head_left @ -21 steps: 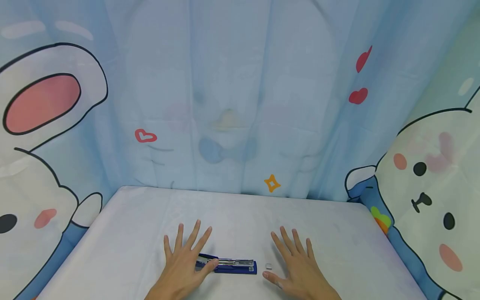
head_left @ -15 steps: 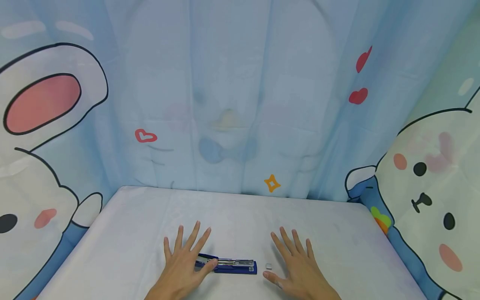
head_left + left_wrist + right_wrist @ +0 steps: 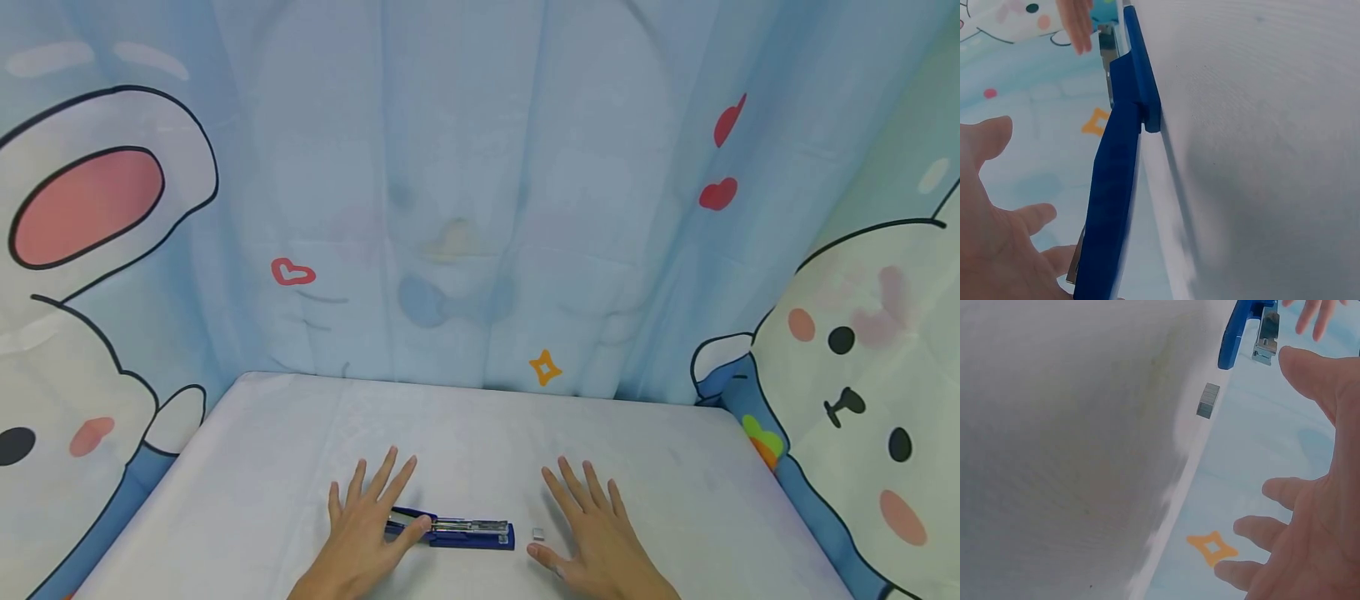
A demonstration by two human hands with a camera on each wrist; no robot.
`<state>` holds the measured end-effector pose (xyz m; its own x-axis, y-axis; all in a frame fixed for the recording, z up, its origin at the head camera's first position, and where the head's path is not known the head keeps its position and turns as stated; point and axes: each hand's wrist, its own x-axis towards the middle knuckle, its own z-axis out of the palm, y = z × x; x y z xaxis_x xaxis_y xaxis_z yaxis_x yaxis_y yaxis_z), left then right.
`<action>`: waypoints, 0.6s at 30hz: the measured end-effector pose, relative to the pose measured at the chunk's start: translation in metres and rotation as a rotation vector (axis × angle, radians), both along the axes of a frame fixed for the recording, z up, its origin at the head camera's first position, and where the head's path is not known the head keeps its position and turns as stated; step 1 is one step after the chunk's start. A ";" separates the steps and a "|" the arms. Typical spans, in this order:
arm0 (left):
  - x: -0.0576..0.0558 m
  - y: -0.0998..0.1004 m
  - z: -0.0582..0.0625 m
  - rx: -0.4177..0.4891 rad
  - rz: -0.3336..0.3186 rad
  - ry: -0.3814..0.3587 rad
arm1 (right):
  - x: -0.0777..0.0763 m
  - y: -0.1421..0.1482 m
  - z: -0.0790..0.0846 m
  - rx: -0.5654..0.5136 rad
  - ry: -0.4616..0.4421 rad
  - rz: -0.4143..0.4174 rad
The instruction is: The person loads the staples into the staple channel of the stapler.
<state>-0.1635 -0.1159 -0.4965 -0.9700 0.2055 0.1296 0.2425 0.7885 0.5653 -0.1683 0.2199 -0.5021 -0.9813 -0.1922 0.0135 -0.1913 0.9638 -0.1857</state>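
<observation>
The stapler point(image 3: 472, 541) is laid unfolded, apparently for inner access, staples point(image 3: 537, 534) at its three o'clock. Left hand point(image 3: 358, 533) and right hand point(image 3: 602, 537) are held splayed, empty.

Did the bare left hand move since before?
Yes, the left hand shifted slightly left, away from the orange four-pointed star on the blue fabric curtain.

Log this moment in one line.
left hand: spread, empty | right hand: spread, empty | stapler: opened out, on table | staple strip: on table, beside stapler

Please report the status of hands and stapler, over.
Left hand, right hand: spread, empty. Stapler: opened, on table. Staple block: beside it, apart. No obstruction seen.
</observation>
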 end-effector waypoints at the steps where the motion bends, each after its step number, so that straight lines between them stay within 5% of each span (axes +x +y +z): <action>1: 0.000 0.000 0.000 0.008 0.002 -0.004 | 0.000 0.000 0.000 -0.003 -0.003 -0.001; 10: -0.001 -0.004 -0.005 0.069 0.019 0.012 | 0.002 0.001 -0.001 -0.030 -0.019 0.014; 18: -0.003 -0.007 -0.003 0.219 0.025 0.000 | 0.002 -0.002 0.002 -0.035 -0.045 0.000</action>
